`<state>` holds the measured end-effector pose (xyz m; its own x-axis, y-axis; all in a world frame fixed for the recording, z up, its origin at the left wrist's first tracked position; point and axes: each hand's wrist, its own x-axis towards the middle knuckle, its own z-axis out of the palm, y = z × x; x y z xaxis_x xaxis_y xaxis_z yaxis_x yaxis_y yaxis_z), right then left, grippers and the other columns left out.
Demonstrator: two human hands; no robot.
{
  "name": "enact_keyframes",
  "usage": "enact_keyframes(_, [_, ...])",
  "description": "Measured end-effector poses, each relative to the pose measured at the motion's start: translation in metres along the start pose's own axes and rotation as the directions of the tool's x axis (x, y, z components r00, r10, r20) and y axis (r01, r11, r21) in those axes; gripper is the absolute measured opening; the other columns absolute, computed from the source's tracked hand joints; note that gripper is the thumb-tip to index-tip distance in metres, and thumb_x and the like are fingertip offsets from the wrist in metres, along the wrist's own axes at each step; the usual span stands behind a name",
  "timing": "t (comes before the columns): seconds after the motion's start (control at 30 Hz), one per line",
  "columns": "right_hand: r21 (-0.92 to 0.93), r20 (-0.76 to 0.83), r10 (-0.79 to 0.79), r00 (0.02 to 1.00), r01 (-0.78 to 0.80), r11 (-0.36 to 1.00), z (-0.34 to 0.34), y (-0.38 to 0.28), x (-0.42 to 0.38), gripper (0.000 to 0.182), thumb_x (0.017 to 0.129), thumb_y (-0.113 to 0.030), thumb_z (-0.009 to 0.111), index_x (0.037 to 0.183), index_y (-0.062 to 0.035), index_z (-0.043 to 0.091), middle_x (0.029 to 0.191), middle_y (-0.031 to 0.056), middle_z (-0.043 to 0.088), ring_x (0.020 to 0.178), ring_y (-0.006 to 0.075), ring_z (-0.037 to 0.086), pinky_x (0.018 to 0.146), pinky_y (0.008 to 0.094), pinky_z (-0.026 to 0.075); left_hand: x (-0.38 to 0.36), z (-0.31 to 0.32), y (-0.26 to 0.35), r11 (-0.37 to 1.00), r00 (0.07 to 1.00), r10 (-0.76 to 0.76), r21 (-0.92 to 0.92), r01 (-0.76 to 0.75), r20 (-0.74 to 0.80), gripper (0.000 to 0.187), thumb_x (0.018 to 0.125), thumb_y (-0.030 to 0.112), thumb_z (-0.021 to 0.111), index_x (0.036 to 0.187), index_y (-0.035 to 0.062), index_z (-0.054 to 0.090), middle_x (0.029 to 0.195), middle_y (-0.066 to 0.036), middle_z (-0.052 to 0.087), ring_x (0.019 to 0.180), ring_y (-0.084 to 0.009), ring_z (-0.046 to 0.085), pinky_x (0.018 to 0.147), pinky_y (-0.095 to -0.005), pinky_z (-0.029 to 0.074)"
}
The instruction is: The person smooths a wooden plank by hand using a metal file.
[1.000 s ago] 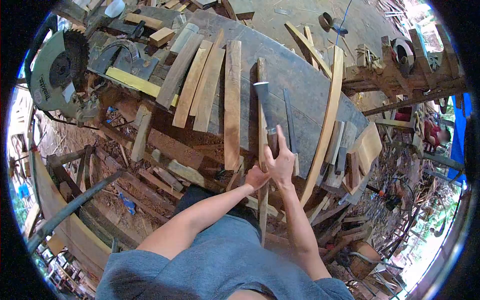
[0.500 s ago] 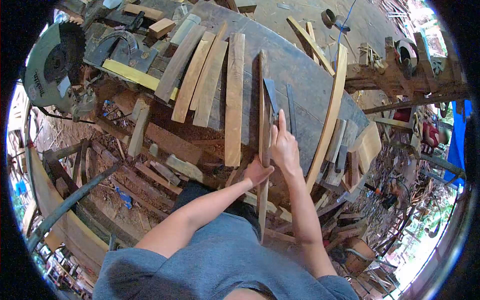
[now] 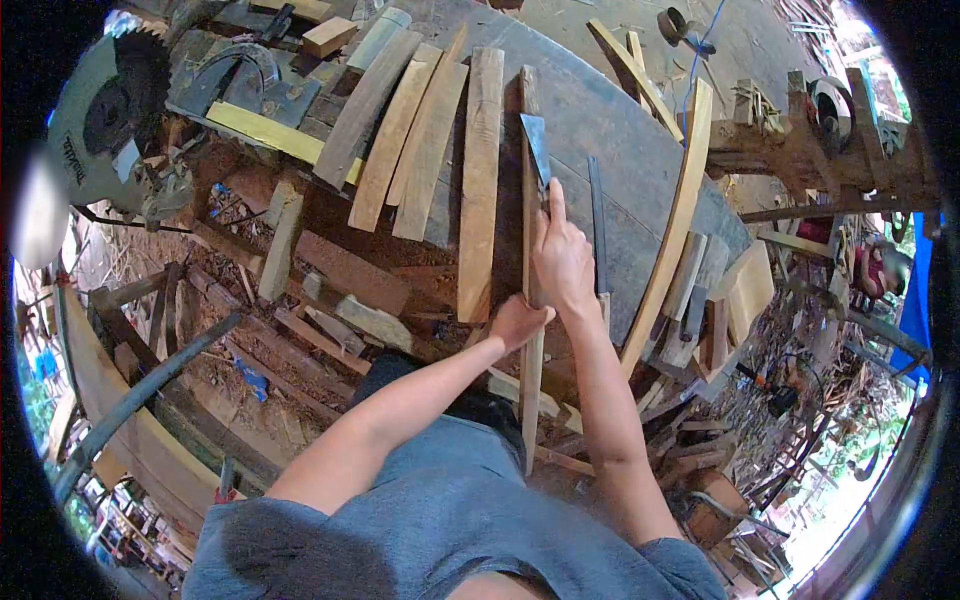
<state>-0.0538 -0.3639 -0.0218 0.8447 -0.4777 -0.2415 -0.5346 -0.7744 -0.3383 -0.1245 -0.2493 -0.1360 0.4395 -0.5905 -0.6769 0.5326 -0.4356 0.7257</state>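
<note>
Reading clock directions from the right hand, the big grey workbench [image 3: 640, 170] is spreading away toward twelve, its far edge slanting down to the two o'clock side. The circular saw [image 3: 85, 130] is standing between nine and ten, well apart from both hands, its toothed disc showing. Between two and three, a long curved plank [image 3: 685, 190] is lying across the bench with its near end hanging over the edge. Toward ten, a straight board [image 3: 481, 190] is lying lengthwise, its near end also overhanging.

Between that board and the right hand, a narrow wooden strip [image 3: 530, 425] is running from twelve to six, its far part over the bench and its near end reaching toward the person's body. A dark bar [image 3: 597, 215] is lying at about one, near the right hand. The bladed tool [image 3: 536, 145] is pointing toward twelve, its flat blade overlapping the strip; whether the edge is touching the wood, I cannot tell.

The right hand [image 3: 565, 262] is closing around the tool's handle, mostly hidden, with the index finger stretching along toward the blade. The left hand [image 3: 521, 324], at seven, is clamping the strip, its thumb crossing over the wood.
</note>
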Motion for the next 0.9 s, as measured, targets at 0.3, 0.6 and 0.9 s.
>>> enact_keyframes(0.3, [-0.003, 0.031, 0.095, 0.995, -0.094, 0.996, 0.005, 0.000, -0.027, 0.052, 0.099, -0.031, 0.041, 0.147, -0.0165, 0.027, 0.078, 0.0251, 0.063, 0.069, 0.0437, 0.064, 0.060, 0.0520, 0.052, 0.022, 0.027, -0.066, 0.956, 0.993, 0.030, -0.285, -0.062, -0.113, 0.059, 0.071, 0.050, 0.069, 0.084, -0.0069, 0.065, 0.084, -0.026, 0.067, 0.085, -0.0376, 0.067, 0.072, -0.0431, 0.052])
enact_keyframes(0.6, [0.032, -0.100, 0.045, 0.994, -0.042, 0.999, 0.012, -0.003, -0.021, 0.051, 0.099, -0.027, 0.042, 0.147, -0.0165, 0.027, 0.076, 0.0258, 0.062, 0.066, 0.0451, 0.062, 0.058, 0.0533, 0.049, 0.025, 0.015, -0.064, 0.892, 0.997, 0.058, -0.445, -0.078, -0.058, 0.052, 0.077, 0.044, 0.071, 0.086, -0.0065, 0.064, 0.081, -0.015, 0.068, 0.072, -0.0196, 0.065, 0.064, -0.0377, 0.051])
enact_keyframes(0.9, [-0.064, -0.122, 0.023, 0.992, -0.031, 0.997, 0.014, -0.005, 0.013, 0.050, 0.099, -0.029, 0.042, 0.145, -0.0182, 0.030, 0.075, 0.0243, 0.063, 0.066, 0.0437, 0.063, 0.056, 0.0522, 0.050, 0.006, -0.002, -0.006, 0.965, 0.997, -0.060, -0.254, 0.073, 0.057, 0.040, 0.079, 0.037, 0.071, 0.080, -0.0017, 0.061, 0.074, -0.012, 0.066, 0.063, -0.0212, 0.067, 0.054, -0.0369, 0.052])
